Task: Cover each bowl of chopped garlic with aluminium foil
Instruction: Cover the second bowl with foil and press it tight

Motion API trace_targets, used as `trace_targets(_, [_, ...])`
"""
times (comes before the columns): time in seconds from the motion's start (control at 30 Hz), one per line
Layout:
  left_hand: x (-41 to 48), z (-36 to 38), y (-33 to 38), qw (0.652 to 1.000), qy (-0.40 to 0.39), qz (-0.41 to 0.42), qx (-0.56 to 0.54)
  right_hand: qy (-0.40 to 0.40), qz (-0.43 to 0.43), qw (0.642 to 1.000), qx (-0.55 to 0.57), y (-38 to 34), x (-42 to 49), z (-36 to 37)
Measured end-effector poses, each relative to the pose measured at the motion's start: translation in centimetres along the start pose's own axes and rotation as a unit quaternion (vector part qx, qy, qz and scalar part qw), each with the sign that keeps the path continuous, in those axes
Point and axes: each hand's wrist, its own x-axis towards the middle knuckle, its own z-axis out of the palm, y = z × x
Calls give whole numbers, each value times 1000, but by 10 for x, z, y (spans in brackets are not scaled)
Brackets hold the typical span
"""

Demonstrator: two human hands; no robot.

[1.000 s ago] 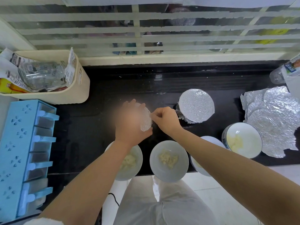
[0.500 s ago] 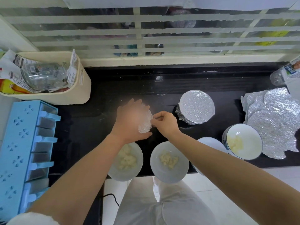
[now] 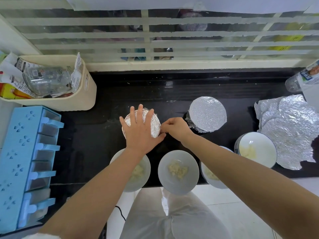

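The left hand lies flat, fingers straight and spread, pressing down on a foil-topped bowl at the centre of the frame. The right hand, fingers curled, pinches that bowl's covering at its right rim.

There are six bowls on the black counter. Two are covered: the one under the hands and a second covered bowl just to its upper right. Four are open with chopped garlic inside. Three sit in a row along the lower edge: the left bowl, partly hidden by the left forearm, the middle bowl, in full view, and the third bowl, mostly hidden by the right forearm. The fourth bowl stands further right.

Crinkled foil sheets overlap at the right edge, so I cannot count them. One plastic bottle lies above them. A cream basket of packets sits at upper left, above a blue rack.
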Motion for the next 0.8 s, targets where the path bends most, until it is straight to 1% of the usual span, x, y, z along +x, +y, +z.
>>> trace_targets(0.13, [-1,4,-1,999,40,0,-11,2,0,1000,15,3,4,-1])
trace_targets(0.3, [-6,3,-1,998,56,14,24,-25,11,999,26,7,6,-1])
trace_targets(0.4, [-11,4,0,997,68,-26,16,-39,22,999,26,8,5,1])
trace_targets(0.47, [-11,4,2,996,57,-62,12,-41,25,999,25,9,6,2])
trace_targets(0.6, [-10,5,2,996,44,-75,6,-41,17,999,24,12,10,0])
trace_targets(0.7, [-12,5,-2,997,51,-59,18,-40,2,999,-3,13,14,-2])
trace_targets(0.8, [-13,4,-2,997,48,-55,21,-3,-43,997,-67,13,18,-5])
